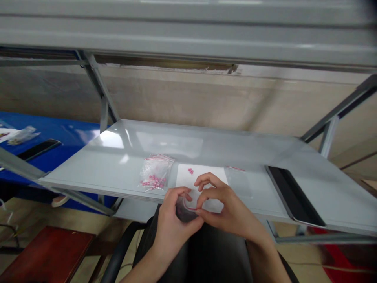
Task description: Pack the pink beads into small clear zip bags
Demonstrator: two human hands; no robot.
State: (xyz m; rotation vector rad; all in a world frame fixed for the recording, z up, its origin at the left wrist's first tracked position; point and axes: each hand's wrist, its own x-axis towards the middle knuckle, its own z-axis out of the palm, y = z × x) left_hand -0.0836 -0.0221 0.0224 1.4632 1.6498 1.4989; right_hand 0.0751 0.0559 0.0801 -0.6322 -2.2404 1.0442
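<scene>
1. The left hand [176, 210] and the right hand [226, 204] are close together just past the near edge of a grey metal shelf [88, 173], above a lap in dark trousers [212, 255]
2. Between them, a small clear plastic bag [185, 211] is held at about the level of the shelf edge, and it looks dark against the trousers behind it
3. The left hand is curled, with its thumb and fingers pinching one side of the bag
4. The right hand is curved the other way, its fingertips [198, 211] pinching the opposite edge of the bag, so neither hand is spread
5. A white sheet of paper [200, 177] lies on the shelf just behind the hands, with a few small pink pieces [190, 171] in a tight cluster near its far edge
6. Just left of the paper lies a clear zip bag [155, 172] with a red-striped top, holding a loose pile of similar pink pieces [153, 182]
7. Just right of the paper is a flat, clear bag [238, 182] with a red strip along its top, and farther right a black tablet [294, 196] lies on the shelf
8. Beyond the shelf's left end, a blue table [59, 125] carries a black phone [38, 149], a clear bag [23, 135] and white paper [7, 133]
9. Lower down are a black chair armrest [120, 247] and a reddish-brown wooden stool seat [50, 251]
</scene>
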